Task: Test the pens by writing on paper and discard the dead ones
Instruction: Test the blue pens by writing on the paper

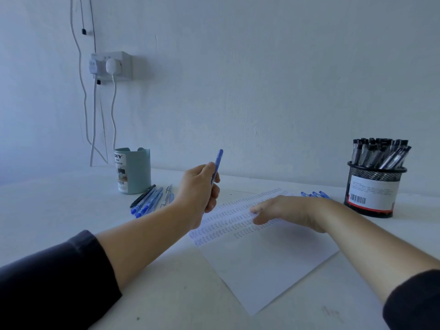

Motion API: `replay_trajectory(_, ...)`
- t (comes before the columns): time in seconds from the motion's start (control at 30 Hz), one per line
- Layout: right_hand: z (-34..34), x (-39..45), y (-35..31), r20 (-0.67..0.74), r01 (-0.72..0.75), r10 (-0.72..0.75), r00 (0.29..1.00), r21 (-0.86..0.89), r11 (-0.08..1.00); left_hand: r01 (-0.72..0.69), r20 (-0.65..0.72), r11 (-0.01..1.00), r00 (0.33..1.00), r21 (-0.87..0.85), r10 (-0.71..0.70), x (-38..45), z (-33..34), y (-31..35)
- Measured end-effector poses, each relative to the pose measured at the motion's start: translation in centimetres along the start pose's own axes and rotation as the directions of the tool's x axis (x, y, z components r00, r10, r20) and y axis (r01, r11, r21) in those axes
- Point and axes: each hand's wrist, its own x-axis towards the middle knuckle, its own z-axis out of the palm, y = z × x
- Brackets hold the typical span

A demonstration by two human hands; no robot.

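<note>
My paper (262,265) lies closest, my right hand (283,210) flat, fingers relaxed, on its top. My left hand (198,189) pinches a blue pen (217,163), tip-end up at 12 o'clock.

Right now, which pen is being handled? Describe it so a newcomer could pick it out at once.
Start at the white paper mid-table, with the right hand flat on it. Above its far-left corner, the left hand grips a blue pen. Unlike the blue pens lying by the green cup, it is off the table, pointing up.
</note>
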Motion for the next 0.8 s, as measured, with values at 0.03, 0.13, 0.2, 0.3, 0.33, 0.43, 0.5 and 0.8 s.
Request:
replay_trajectory(0.03, 0.0, 0.0, 0.0, 0.002, 0.003, -0.003, 1.0, 0.001, 1.0, 0.006, 0.006, 1.0, 1.0, 0.0, -0.006, -0.1, 0.0, 0.0)
replay_trajectory(0.13, 0.0, -0.1, -0.1, 0.013, 0.009, -0.009, 1.0, 0.006, 1.0, 0.032, 0.021, 0.999, 0.999, -0.02, -0.032, -0.2, 0.1, 0.2)
replay_trajectory(0.2, 0.0, -0.2, -0.1, 0.009, 0.012, -0.012, 1.0, 0.011, 1.0, 0.046, 0.019, 0.999, 0.999, -0.028, -0.045, -0.3, 0.2, 0.3)
replay_trajectory(0.3, 0.0, -0.2, -0.1, 0.014, 0.019, -0.019, 1.0, 0.007, 1.0, 0.063, 0.007, 0.998, 0.998, -0.015, -0.063, -0.5, 0.4, 0.4)
replay_trajectory(0.33, 0.0, -0.3, -0.2, 0.014, 0.017, -0.018, 1.0, 0.006, 1.0, 0.069, 0.002, 0.998, 0.998, -0.012, -0.069, -0.6, 0.5, 0.4)
replay_trajectory(0.43, 0.0, -0.4, -0.3, 0.003, 0.01, -0.01, 1.0, 0.002, 1.0, 0.084, -0.025, 0.996, 0.996, -0.014, -0.084, -0.6, 0.6, 0.5)
replay_trajectory(0.5, 0.1, -0.7, -0.5, -0.002, 0.012, -0.012, 1.0, 0.003, 1.0, 0.085, -0.046, 0.996, 0.995, -0.025, -0.086, -0.5, 0.5, 0.4)
replay_trajectory(0.8, 0.5, -0.8, -1.7, -0.155, 0.151, -0.135, 0.979, 0.096, 0.984, -0.042, -0.155, 0.997, 0.987, 0.061, 0.051, 0.3, 0.5, -0.4)
